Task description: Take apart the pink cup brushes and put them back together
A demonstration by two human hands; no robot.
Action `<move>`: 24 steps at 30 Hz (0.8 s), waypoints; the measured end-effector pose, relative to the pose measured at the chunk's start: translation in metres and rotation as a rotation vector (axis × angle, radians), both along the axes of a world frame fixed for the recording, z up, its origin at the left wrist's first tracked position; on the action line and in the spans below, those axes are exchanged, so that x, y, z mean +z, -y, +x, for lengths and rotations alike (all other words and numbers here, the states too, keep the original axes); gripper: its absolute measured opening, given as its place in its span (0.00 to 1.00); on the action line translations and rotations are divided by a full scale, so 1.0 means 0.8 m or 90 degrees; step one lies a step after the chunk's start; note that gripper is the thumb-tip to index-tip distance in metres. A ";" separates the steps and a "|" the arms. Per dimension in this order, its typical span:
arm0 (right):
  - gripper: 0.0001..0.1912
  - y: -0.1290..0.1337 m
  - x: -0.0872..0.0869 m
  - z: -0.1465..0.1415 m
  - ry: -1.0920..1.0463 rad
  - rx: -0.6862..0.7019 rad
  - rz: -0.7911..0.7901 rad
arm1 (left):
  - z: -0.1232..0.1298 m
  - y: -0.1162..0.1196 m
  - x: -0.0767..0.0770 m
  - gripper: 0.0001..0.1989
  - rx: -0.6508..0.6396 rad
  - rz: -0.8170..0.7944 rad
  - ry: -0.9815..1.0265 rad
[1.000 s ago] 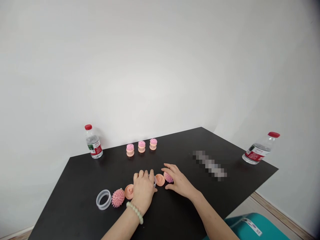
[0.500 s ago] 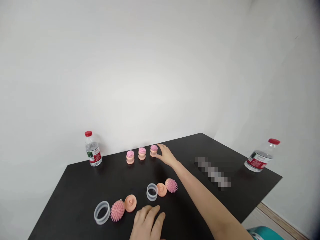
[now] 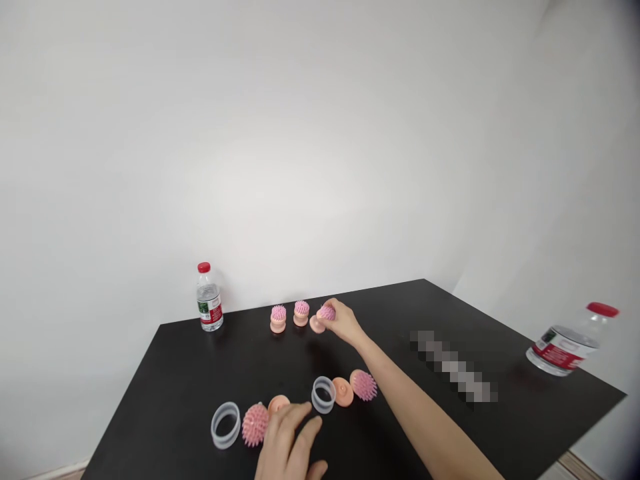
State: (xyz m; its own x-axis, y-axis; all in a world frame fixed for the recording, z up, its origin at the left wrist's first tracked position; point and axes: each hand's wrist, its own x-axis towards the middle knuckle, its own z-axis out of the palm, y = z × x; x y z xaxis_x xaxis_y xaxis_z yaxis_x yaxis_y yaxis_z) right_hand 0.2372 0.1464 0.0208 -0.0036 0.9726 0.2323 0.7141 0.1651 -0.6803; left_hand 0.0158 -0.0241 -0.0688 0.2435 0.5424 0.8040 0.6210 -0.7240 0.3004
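The right hand (image 3: 341, 321) is pinching a tilted pink spiked brush (image 3: 326, 313) in narrowly closed fingers near the far edge of the tabletop (image 3: 150, 400), just beside two upright brushes (image 3: 290, 315). Near the front edge, the left hand (image 3: 287, 443) is hovering with fingers spread wide, close to a clear plastic ring (image 3: 323, 395), a peach disc (image 3: 279, 403) and a pink spiked ball (image 3: 255, 424).

I'm in a plain indoor room, and I can't tell whether it's a home or an office. Smooth white walls (image 3: 320, 147) meet in a corner, and my black worktop (image 3: 170, 407) stands close against them. A red-capped water bottle (image 3: 210, 298) sits at its far left, another (image 3: 563, 340) at its right, and wooden skirting (image 3: 575, 467) runs along the floor below.
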 end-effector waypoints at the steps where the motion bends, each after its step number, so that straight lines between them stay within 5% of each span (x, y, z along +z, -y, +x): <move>1: 0.12 0.023 0.001 -0.007 -0.031 0.030 -0.008 | -0.003 0.001 0.003 0.15 0.012 -0.024 0.023; 6: 0.13 0.135 -0.002 -0.061 -0.276 0.236 -0.104 | -0.019 0.003 0.022 0.26 0.028 -0.111 0.124; 9: 0.14 0.168 0.000 -0.086 -0.459 0.301 -0.154 | -0.030 0.001 0.032 0.26 0.034 -0.155 0.145; 16: 0.20 0.163 -0.012 -0.102 -0.319 0.213 -0.094 | -0.043 -0.009 0.051 0.15 0.023 -0.252 0.083; 24: 0.27 0.168 -0.043 -0.088 -0.324 0.236 -0.110 | -0.041 -0.010 0.071 0.07 -0.025 -0.397 0.116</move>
